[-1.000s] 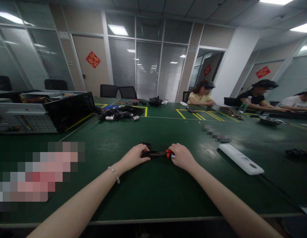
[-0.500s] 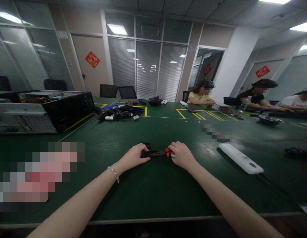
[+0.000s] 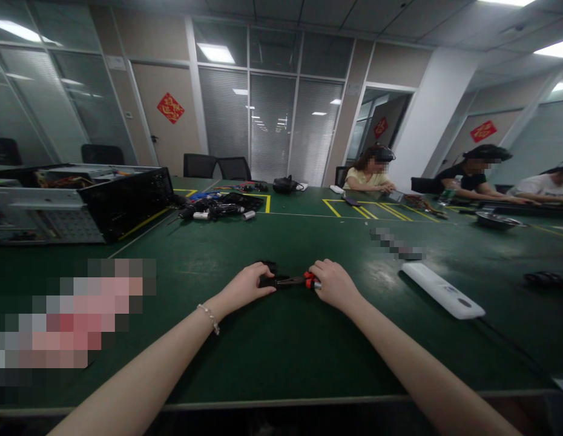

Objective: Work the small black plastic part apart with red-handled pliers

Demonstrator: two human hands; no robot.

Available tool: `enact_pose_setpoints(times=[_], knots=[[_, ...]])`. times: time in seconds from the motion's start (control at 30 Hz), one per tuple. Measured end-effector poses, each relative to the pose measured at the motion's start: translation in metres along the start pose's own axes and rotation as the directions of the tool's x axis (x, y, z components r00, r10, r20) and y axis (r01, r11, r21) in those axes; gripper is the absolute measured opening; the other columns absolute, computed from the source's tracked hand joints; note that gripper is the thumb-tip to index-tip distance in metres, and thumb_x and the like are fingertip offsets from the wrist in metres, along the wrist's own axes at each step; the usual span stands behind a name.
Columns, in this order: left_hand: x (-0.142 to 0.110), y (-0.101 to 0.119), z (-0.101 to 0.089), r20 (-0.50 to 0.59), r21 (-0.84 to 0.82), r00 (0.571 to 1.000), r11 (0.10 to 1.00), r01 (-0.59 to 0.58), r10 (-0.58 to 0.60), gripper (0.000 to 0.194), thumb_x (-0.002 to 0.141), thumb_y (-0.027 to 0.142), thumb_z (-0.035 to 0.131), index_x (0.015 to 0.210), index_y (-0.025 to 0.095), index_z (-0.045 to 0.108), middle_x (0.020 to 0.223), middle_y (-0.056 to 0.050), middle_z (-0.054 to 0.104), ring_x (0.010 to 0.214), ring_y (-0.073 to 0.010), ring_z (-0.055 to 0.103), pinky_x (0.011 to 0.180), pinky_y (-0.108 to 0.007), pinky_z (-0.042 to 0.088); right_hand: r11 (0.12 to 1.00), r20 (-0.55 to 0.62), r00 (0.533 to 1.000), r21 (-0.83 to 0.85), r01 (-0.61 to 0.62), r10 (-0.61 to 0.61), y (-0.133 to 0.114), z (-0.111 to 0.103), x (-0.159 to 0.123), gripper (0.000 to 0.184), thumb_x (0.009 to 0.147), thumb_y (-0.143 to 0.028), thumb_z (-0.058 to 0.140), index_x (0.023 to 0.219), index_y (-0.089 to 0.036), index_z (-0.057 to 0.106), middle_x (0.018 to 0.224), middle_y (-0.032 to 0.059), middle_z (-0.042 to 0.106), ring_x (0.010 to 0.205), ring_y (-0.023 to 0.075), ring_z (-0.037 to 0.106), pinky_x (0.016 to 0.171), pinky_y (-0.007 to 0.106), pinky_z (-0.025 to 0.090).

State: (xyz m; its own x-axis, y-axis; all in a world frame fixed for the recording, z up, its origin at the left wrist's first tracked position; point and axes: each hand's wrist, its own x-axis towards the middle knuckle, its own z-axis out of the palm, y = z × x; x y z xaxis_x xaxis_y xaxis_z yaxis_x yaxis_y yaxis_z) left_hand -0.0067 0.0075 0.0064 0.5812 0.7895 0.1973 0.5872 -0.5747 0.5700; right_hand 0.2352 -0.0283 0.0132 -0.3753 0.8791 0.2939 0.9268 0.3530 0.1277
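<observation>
My left hand (image 3: 249, 284) is closed in a pinch on a small black part (image 3: 267, 281) just above the green table (image 3: 290, 351). What the part is, I cannot make out. Red-handled long-nose pliers (image 3: 310, 280) are gripped in my right hand (image 3: 334, 282). Their narrow metal jaws point left and meet the black part by my left thumb. Whether the jaws are clamped on it is too small to tell. Another dark piece shows just behind my left fingers.
An opened computer case (image 3: 122, 206) stands at the left. Beyond my hands lies a pile of cables and tools (image 3: 218, 206). A white power strip (image 3: 442, 290) with a cord lies to the right. Several people sit across the table at the right, near a water bottle (image 3: 450, 191).
</observation>
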Motion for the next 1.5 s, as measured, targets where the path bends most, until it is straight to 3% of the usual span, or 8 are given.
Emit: enact_pose_setpoints(times=[0.27,0.57,0.77,0.97,1.2,1.5], knots=[[-0.003,0.004,-0.002,0.007,-0.024,0.999,0.999,-0.036,0.036,0.029,0.069,0.036,0.059,0.092,0.019,0.055,0.105,-0.004,0.048,0.065,-0.0113,0.049,0.059,-0.025,0.042,1.0,-0.001,1.0,0.023,-0.005,0.005,0.0,-0.001,0.0,0.023,0.069,-0.015,0.048,0.091,-0.017,0.055,0.087,0.0062,0.056,0.077,0.0163,0.046,0.066,0.027,0.033],[0.001,-0.002,0.001,0.007,-0.004,1.0,1.0,-0.003,0.003,0.03,0.069,0.037,0.058,0.093,0.018,0.055,0.096,-0.003,0.055,0.059,-0.0101,0.047,0.054,-0.023,0.038,0.999,0.014,1.0,0.042,-0.015,0.014,0.001,0.001,-0.001,0.023,0.069,-0.016,0.048,0.091,-0.016,0.056,0.087,0.0062,0.056,0.077,0.0161,0.047,0.068,0.027,0.035],[-0.001,0.003,-0.003,0.009,0.018,1.0,0.999,0.027,-0.027,0.033,0.07,0.038,0.057,0.098,0.02,0.055,0.079,0.0,0.055,0.058,-0.0114,0.047,0.052,-0.023,0.038,0.998,0.033,0.999,0.058,-0.024,0.022,0.0,0.0,0.0,0.025,0.069,-0.015,0.048,0.092,-0.016,0.057,0.086,0.0065,0.057,0.077,0.0162,0.048,0.07,0.027,0.036],[0.0,0.0,-0.001,0.003,-0.024,1.0,1.0,-0.015,0.015,0.03,0.069,0.037,0.058,0.093,0.019,0.056,0.102,-0.003,0.051,0.058,-0.0088,0.046,0.056,-0.023,0.041,0.998,0.03,0.999,0.059,-0.021,0.019,0.0,0.0,-0.001,0.023,0.069,-0.016,0.048,0.091,-0.016,0.056,0.086,0.0063,0.057,0.077,0.0159,0.048,0.068,0.027,0.036],[0.002,-0.003,0.0,0.018,0.002,1.0,1.0,0.012,-0.012,0.03,0.07,0.036,0.058,0.095,0.019,0.057,0.087,-0.001,0.052,0.059,-0.0101,0.046,0.056,-0.023,0.04,0.999,0.044,0.999,0.049,-0.021,0.019,0.001,0.002,0.001,0.023,0.07,-0.016,0.048,0.091,-0.017,0.055,0.085,0.0056,0.057,0.077,0.0155,0.048,0.068,0.027,0.036],[0.011,-0.009,0.003,0.005,0.022,1.0,1.0,0.011,-0.011,0.03,0.069,0.035,0.06,0.095,0.021,0.058,0.084,0.0,0.051,0.06,-0.01,0.046,0.056,-0.022,0.038,0.999,0.047,0.999,0.035,-0.021,0.02,0.005,0.001,0.004,0.024,0.071,-0.016,0.048,0.093,-0.017,0.055,0.088,0.0066,0.057,0.078,0.0162,0.049,0.069,0.028,0.036]])
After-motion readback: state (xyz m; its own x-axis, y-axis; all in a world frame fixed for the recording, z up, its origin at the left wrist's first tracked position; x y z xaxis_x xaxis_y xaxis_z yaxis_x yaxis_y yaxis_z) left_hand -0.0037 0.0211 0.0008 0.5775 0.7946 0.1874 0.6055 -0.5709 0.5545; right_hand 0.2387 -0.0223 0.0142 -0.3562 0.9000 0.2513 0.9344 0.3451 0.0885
